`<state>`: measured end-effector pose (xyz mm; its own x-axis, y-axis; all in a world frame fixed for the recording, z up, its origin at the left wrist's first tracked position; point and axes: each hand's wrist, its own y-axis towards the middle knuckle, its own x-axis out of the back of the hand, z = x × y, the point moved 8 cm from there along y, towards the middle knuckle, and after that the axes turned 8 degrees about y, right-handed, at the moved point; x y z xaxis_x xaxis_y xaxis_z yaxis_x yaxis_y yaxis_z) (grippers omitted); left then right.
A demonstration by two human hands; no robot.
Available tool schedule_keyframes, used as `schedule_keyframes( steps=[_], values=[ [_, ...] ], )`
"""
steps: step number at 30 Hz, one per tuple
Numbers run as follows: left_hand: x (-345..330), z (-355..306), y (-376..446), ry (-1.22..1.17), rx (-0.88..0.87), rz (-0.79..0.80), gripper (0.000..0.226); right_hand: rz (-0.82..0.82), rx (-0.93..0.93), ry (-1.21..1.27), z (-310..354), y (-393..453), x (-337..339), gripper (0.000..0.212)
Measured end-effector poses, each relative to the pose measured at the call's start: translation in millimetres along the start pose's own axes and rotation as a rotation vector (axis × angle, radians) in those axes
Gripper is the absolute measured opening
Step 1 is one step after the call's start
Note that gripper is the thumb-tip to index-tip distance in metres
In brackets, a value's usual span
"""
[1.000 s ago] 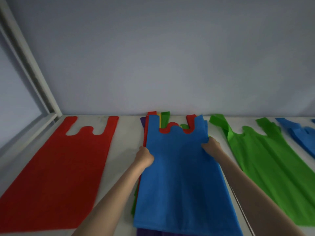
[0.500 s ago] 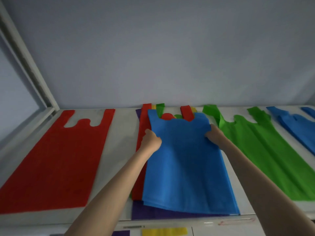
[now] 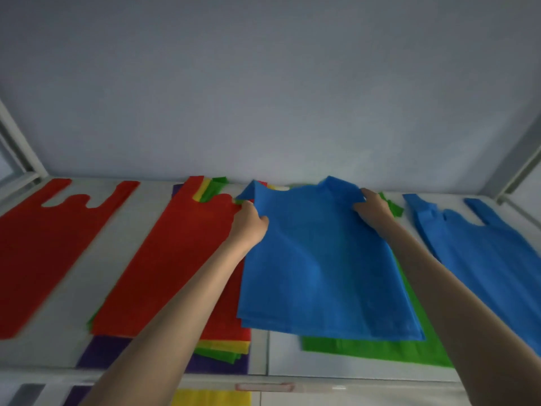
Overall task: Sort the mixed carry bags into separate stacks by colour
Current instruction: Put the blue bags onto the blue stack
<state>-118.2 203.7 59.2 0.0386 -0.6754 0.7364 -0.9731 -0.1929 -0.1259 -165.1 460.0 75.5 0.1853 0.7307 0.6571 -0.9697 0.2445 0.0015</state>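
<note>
Both hands, left and right, pinch the soft, matte, rectangular blue bag near its handle loops.

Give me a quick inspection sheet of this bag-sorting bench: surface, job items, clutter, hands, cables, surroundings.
Surface: white tabletop, seam near its front edge.
Job's things: blue non-woven carry bag held up over the green bag stack; mixed pile topped by a red bag, with yellow, green and purple edges showing; lone red bag far left; blue bag stack far right.
Clutter: yellow sheet below the table edge.
Hands: left hand and right hand each grip a top corner of the held bag.
Cables: nothing seen.
Surroundings: plain grey wall, white frame posts at both sides.
</note>
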Motion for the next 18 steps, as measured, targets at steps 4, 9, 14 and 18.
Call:
schedule_keyframes(
  steps=[4,9,14,18],
  values=[
    [-39,-54,-5,0.007,-0.073,0.008,0.027,-0.007,-0.060,-0.022,-46,22,48,0.048],
    [-98,-118,-11,0.019,-0.106,0.012,0.011,-0.033,-0.083,-0.032,-104,53,110,0.048],
    [-173,-187,-17,-0.055,-0.101,0.044,0.008,0.035,-0.061,-0.004,-166,83,174,0.056],
    [-221,-250,-30,-0.151,-0.117,0.039,0.007,0.057,0.000,-0.028,-197,100,239,0.064]
  ],
)
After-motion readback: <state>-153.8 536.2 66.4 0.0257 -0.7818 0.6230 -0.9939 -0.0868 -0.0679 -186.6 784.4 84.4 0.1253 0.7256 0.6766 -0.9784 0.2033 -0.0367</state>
